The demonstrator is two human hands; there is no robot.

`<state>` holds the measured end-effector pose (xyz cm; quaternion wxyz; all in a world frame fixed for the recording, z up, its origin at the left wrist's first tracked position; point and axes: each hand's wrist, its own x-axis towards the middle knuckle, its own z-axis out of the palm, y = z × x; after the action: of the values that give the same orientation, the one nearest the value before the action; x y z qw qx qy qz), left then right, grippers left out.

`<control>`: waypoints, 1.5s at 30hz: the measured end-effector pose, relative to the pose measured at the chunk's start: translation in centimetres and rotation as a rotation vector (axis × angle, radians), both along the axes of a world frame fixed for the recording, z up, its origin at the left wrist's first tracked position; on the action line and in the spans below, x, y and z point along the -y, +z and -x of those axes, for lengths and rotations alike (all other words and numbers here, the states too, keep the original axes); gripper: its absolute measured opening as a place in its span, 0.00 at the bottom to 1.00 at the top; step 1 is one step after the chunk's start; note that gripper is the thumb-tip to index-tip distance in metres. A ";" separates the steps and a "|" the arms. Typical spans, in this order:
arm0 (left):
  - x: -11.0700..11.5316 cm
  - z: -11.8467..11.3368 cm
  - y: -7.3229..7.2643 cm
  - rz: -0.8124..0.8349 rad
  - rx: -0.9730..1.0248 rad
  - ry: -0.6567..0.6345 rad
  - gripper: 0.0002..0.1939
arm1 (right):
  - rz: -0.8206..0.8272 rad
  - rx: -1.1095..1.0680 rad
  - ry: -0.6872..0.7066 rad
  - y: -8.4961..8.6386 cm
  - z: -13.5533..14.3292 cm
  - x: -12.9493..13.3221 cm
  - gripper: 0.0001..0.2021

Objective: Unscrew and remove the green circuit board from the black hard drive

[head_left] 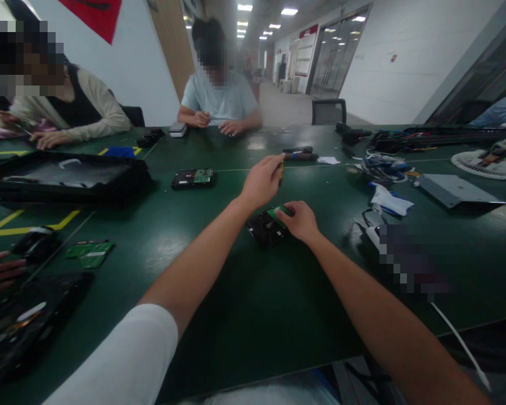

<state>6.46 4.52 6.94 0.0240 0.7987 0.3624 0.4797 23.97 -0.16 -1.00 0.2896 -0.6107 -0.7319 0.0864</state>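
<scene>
A black hard drive with a green circuit board [266,228] lies on the green table [219,343] in front of me. My left hand [262,181] is closed around the handle of a screwdriver [281,173], held upright above the drive. The thin shaft points down toward the board; whether its tip touches cannot be made out. My right hand [299,220] grips the right side of the drive, its thumb over the green board.
Another hard drive [194,178] lies at mid-left, near a large black tray [67,174]. Loose green boards [91,254] are further left. A cable bundle [384,166] and metal box [457,190] sit right. Two people work across the table; another hand shows at the left edge.
</scene>
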 end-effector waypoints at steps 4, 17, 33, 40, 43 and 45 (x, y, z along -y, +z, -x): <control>0.3 -0.1 0.1 0.004 0.015 0.020 0.16 | 0.005 0.014 0.004 0.0 0.0 -0.1 0.19; 0.7 -0.2 0.4 0.027 0.015 0.015 0.16 | 0.017 0.006 0.000 0.0 0.0 -0.1 0.19; 0.4 -0.1 0.3 0.006 0.054 0.107 0.14 | 0.006 -0.001 -0.009 0.0 0.1 0.0 0.18; 0.2 -0.3 -0.1 -0.002 0.024 0.030 0.21 | 0.002 -0.032 -0.005 -0.1 0.1 0.0 0.19; 0.2 -0.3 -0.3 -0.005 0.043 0.047 0.23 | 0.008 -0.015 -0.006 0.0 0.1 0.0 0.19; 0.2 -0.3 -0.3 -0.006 0.048 0.076 0.23 | 0.011 -0.013 -0.005 0.0 0.1 0.0 0.19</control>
<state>6.71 4.32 6.63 0.0121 0.7728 0.3904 0.5003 23.88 -0.17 -0.97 0.2912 -0.6135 -0.7280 0.0939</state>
